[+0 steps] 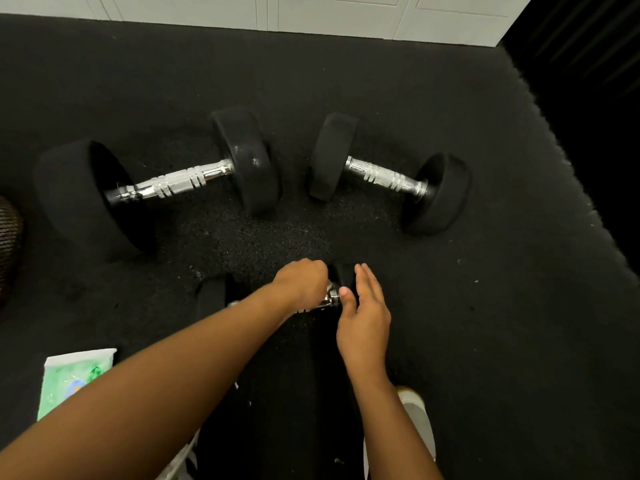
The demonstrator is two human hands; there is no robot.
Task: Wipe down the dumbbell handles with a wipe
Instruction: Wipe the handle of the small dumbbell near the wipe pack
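Note:
Three black dumbbells with chrome handles lie on the dark rubber floor. A large dumbbell (180,181) lies at the left, a medium dumbbell (388,176) at the right. A small dumbbell (330,296) lies nearest me, mostly hidden under my hands. My left hand (301,284) is closed around its chrome handle; I cannot see a wipe in it. My right hand (363,317) rests with spread fingers against the small dumbbell's right weight, its thumb by the handle's end. A green and white wipes pack (69,379) lies at the lower left, partly behind my left forearm.
A white panelled wall (329,15) borders the far edge of the floor. A dark drop runs along the mat's right edge (588,202). A brown woven object (8,237) sits at the left edge. My white shoes (419,420) show at the bottom.

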